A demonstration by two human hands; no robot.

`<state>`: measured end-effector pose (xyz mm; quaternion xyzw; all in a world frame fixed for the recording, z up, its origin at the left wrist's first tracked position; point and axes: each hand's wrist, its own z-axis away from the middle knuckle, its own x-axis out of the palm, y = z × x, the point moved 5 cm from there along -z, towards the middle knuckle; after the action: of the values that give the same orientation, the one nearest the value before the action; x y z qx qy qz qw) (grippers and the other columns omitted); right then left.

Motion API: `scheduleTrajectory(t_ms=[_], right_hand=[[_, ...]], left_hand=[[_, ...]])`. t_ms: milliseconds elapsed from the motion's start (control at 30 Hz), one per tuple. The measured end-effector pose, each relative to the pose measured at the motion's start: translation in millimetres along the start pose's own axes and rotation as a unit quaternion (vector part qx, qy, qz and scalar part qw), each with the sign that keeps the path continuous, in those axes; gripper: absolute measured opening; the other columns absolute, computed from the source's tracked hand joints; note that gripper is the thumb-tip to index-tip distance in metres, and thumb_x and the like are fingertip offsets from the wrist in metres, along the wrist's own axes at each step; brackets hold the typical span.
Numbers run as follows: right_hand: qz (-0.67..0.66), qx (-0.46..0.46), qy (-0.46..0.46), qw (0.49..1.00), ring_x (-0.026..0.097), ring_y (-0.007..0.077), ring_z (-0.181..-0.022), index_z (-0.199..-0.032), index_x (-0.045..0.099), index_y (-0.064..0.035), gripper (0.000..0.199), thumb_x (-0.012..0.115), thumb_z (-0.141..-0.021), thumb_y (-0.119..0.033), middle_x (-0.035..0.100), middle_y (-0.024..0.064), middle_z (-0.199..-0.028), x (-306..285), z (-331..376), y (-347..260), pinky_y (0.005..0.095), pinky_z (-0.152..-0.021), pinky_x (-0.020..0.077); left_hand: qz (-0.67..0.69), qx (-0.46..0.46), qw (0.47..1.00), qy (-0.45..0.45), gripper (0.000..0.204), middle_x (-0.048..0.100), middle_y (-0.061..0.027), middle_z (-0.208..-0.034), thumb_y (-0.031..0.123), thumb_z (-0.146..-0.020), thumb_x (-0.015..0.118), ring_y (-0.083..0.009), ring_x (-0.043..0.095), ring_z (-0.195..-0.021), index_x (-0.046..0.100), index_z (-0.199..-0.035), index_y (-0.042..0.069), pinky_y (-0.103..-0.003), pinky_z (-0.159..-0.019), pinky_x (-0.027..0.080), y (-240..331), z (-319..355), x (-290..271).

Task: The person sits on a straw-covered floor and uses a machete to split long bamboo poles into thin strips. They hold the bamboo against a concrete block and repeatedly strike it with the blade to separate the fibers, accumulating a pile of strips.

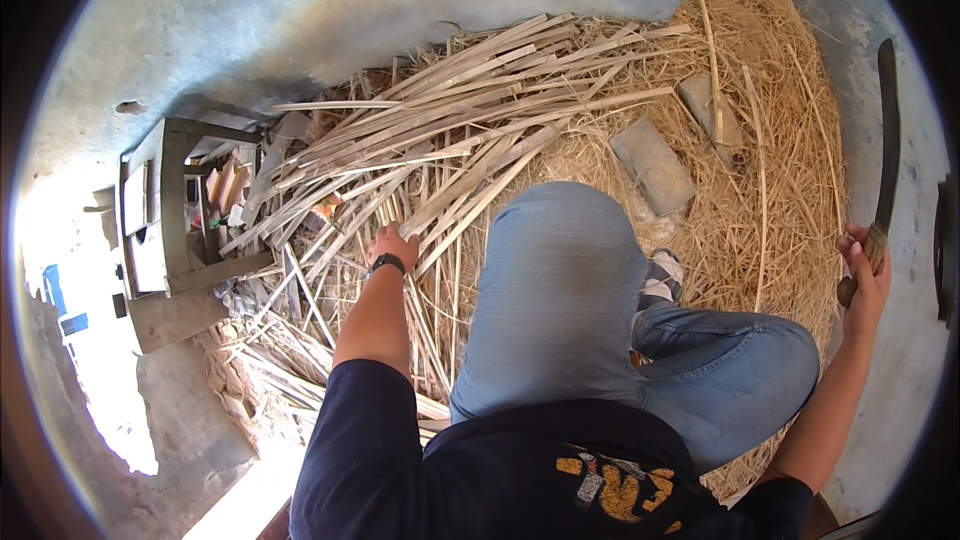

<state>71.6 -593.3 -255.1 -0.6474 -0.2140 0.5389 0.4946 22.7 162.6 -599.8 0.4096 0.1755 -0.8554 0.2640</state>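
Straw-covered floor [790, 140] below a pale wall, and beside the raised knee [560, 270] the left hand [393, 243] is closing on a strip from the cane pile [470, 110] while the right hand [868, 265] grips a long blade [887, 130] upright, likely picking the next strip to split.

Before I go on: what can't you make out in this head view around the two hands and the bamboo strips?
- Left hand: fingers buried among the bamboo strips; which strip it grips cannot be told.
- Right hand: holds a long dark blade by its handle; the edge blurs at the fisheye rim.
- Ground under the raised knee: hidden by the leg.
- Wooden frame: contents cluttered, overexposed beside it.
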Motion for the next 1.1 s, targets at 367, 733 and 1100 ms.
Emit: scheduleTrajectory(t_ms=[367,733,1100], right_hand=[[0.086,0.047,-0.052,0.994,0.067,0.0203,-0.1,-0.13,0.057,-0.0012,0.043,0.07,-0.092,-0.017,0.068,0.0112,-0.118,32,15,-19,0.0337,-0.093,0.0491],[0.052,-0.006,-0.076,0.996,0.067,0.0187,-0.098,-0.13,0.055,0.0002,0.041,0.068,-0.093,-0.013,0.068,0.0116,-0.117,56,17,-28,0.0313,-0.088,0.0499],[0.053,0.015,-0.081,0.995,0.067,0.0183,-0.095,-0.132,0.056,-0.0022,0.039,0.064,-0.095,-0.012,0.068,0.01,-0.118,63,3,-7,0.0336,-0.091,0.0524]], left_hand=[[-0.064,0.014,0.998,0.013,0.048,0.049,-0.0147,-0.148,0.041,-0.096,0.064,-0.0337,0.05,-0.135,0.055,-0.136,0.016,-0.056,-0.112,0.036,7,4,-5],[-0.01,0.046,0.987,0.153,0.059,0.06,-0.0139,-0.133,0.043,-0.085,0.074,-0.0342,0.057,-0.125,0.055,-0.134,0.017,-0.056,-0.106,0.039,-71,22,-90],[-0.028,0.13,0.987,0.089,0.074,0.036,-0.015,-0.158,0.045,-0.09,0.069,-0.0353,0.038,-0.145,0.042,-0.152,0.014,-0.054,-0.118,0.031,24,-19,-89]])
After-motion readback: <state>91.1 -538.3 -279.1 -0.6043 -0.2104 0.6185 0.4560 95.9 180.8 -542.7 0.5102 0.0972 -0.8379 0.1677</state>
